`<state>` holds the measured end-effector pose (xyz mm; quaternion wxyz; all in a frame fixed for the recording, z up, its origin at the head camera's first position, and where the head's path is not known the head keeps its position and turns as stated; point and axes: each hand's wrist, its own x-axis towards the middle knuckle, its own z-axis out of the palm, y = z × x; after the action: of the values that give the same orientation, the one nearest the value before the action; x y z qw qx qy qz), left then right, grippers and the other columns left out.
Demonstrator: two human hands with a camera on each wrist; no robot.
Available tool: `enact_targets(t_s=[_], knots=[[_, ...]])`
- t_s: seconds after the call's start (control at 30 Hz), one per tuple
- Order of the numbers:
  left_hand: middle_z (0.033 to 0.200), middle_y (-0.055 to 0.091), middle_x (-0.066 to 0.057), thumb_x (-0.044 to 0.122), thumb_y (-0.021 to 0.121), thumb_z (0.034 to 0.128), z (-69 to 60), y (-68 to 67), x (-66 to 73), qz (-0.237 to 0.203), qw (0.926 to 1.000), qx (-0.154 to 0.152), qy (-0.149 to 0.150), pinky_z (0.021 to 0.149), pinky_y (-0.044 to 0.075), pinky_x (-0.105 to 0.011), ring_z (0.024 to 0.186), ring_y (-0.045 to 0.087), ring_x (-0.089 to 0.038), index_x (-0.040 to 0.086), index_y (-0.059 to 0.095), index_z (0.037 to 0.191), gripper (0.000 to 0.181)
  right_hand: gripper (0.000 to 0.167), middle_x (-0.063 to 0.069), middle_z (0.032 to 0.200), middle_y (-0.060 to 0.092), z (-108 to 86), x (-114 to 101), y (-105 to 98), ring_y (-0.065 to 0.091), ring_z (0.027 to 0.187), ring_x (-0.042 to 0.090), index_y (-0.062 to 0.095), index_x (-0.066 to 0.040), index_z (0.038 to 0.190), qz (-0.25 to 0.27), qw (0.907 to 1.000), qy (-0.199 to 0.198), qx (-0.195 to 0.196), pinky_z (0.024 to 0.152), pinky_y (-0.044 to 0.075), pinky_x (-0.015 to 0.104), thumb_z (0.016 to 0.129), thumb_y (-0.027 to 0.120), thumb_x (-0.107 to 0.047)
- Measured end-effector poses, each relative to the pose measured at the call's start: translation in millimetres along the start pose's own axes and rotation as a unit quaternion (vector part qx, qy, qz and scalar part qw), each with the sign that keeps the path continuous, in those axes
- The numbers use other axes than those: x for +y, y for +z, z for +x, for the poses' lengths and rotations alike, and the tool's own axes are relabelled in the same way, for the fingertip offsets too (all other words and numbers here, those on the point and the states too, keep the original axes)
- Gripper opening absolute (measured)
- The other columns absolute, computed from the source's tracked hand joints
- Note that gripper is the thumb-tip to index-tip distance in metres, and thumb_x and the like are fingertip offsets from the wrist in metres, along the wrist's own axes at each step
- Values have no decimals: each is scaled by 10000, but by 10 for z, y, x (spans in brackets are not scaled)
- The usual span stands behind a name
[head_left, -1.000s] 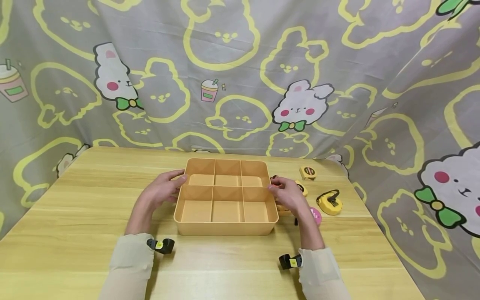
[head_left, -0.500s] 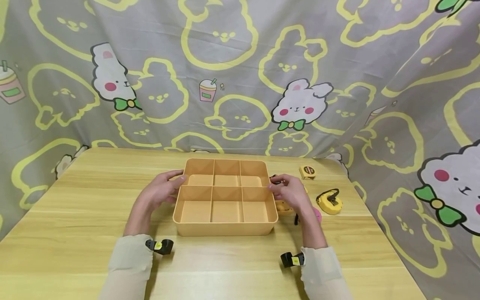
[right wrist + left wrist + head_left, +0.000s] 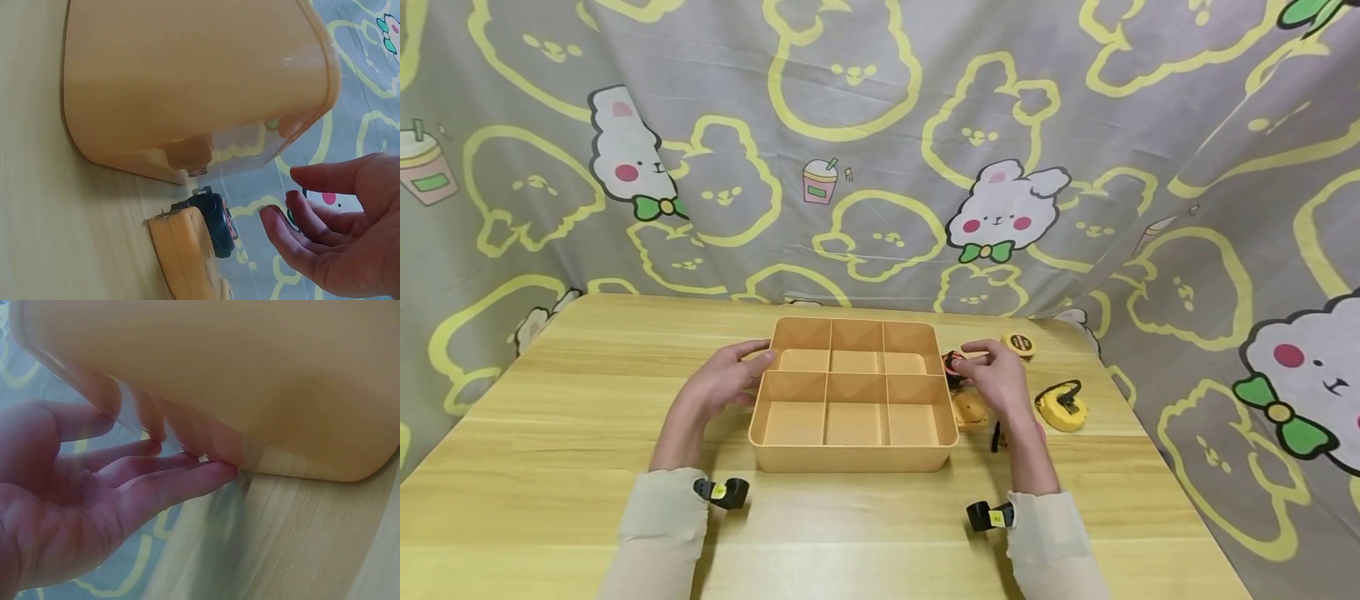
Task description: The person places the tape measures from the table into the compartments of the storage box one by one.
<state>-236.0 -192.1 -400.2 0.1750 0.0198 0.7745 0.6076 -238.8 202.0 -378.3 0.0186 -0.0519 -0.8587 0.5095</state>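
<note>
- No pinch apparent in the left hand (image 3: 726,379): fingers extended, tips touching the side wall of the light-orange, rectangular, glossy plastic divided box (image 3: 853,458), low down near the base. Thumb near the rim; contact there impossible to tell.
- Thumb and fingers parted in the right hand (image 3: 1000,383), with nothing between; clear of the box's right wall, and near the black rounded case with red-orange marks (image 3: 954,367). Touching that case or not: cannot tell.
- Box upright on the pale wood-grain table (image 3: 857,542), between the two hands, compartments facing up.
- For steadying the box, apparently the step in hand: best to press lightly and low with flat left fingertips, since smooth plastic would probably slide under a one-sided push.
- On the right, better to lift over the small cases than sweep sideways, so as not to knock them into the wall.
- By count: one box, six compartments, in two rows of three.
- Also one black case; one orange rounded plastic case (image 3: 972,411), just beside it; two yellow cases, one squarish with a dark label (image 3: 1018,345), one round with a black strap (image 3: 1062,408).
- One pink thing (image 3: 1041,430), mostly hidden behind the forearm; two small black wrist cameras (image 3: 726,492).
</note>
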Motion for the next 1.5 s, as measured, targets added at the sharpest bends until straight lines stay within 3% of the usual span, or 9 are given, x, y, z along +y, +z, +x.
enact_targets(t_s=[0.27,0.37,0.5,0.63,0.97,1.1,1.23,1.33,1.5], knots=[[1473,493,-319,322,425,1102,-11,-1,4,55,10000,8,-11,935,577,-493,1306,561,-446,7,152,1617,663,384,169,1014,745,75,95,21,675,915,364,662,-64,1280,-153,9989,-48,442,629,464,270,914,744,-147],[1475,490,-319,325,424,1102,-14,-1,7,47,10000,2,-8,938,575,-496,1310,557,-448,7,150,1617,665,418,174,1091,713,100,124,30,661,953,320,653,-83,1308,-193,9981,-19,582,691,487,283,906,747,-152],[1476,490,-319,328,423,1102,-17,0,12,40,10000,1,-10,939,575,-494,1311,557,-446,7,149,1617,666,462,212,1222,655,130,158,57,634,1093,327,635,-77,1336,-166,9977,20,664,887,529,391,895,754,-145],[1483,483,-318,313,415,1105,-12,3,14,33,10000,-5,-16,943,573,-490,1322,547,-447,6,147,1617,654,524,258,1353,597,155,188,84,570,1256,387,588,-39,1382,-163,9985,-8,519,1061,469,495,895,756,-130],[1472,495,-319,299,405,1109,-10,9,17,105,9999,-20,19,907,590,-465,1300,570,-439,1,147,1615,642,702,262,1517,462,207,271,153,430,1414,438,441,-38,1514,-413,9991,125,-42,1147,395,531,895,753,-145],[1483,484,-317,303,405,1109,-12,8,17,126,9999,-24,12,921,584,-476,1314,556,-444,9,144,1618,643,714,266,1523,460,220,301,171,465,1394,429,417,-31,1528,-548,9982,150,-180,1110,438,507,905,742,-154],[1495,471,-315,319,409,1107,-16,6,17,141,9999,-43,11,937,576,-489,1330,538,-450,13,140,1620,655,730,261,1515,470,227,320,186,549,1308,402,401,-33,1540,-708,9968,195,-323,877,559,390,897,734,-126],[1498,468,-313,327,412,1106,-19,5,17,144,9999,-52,14,940,575,-489,1336,532,-449,13,140,1620,661,739,264,1500,484,227,329,197,578,1255,386,402,-22,1537,-805,9959,173,-365,725,551,321,879,732,-82],[1499,468,-314,320,409,1107,-20,6,17,146,9999,-53,8,925,582,-478,1334,535,-449,13,140,1620,656,739,260,1494,500,227,346,218,568,1270,388,416,-14,1529,-1008,9943,121,-332,873,529,393,860,727,-49]])
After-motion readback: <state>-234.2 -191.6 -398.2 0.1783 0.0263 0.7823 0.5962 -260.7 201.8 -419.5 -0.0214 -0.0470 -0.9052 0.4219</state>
